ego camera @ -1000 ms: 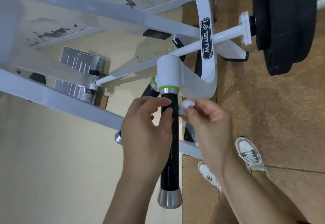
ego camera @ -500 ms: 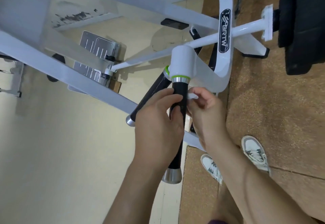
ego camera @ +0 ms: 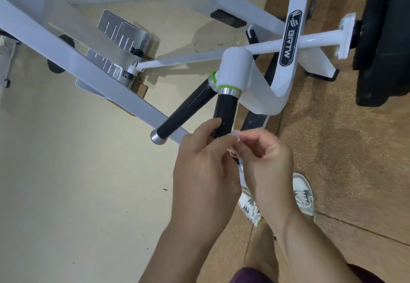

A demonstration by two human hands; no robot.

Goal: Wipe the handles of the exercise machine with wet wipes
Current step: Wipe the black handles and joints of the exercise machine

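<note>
Two black handles hang from the white machine arm (ego camera: 261, 87). The near handle (ego camera: 225, 111) points down toward me, and its lower half is hidden behind my hands. The other handle (ego camera: 188, 109) slants left and ends in a silver cap. My left hand (ego camera: 204, 167) has its fingers curled around the near handle. My right hand (ego camera: 264, 154) pinches a small white wet wipe (ego camera: 235, 137) against that handle's right side. Only a sliver of the wipe shows between the fingertips.
A white frame beam (ego camera: 88, 69) crosses diagonally at the left, above a metal footplate (ego camera: 119, 45). A black weight plate (ego camera: 381, 45) stands at the right on the brown cork-like floor (ego camera: 343, 138). My sneakers (ego camera: 301, 194) stand below the hands. Pale floor fills the left.
Both hands have slid down the near handle, baring its upper black part below the green ring. The view has shifted, so the machine sits farther right and higher.
</note>
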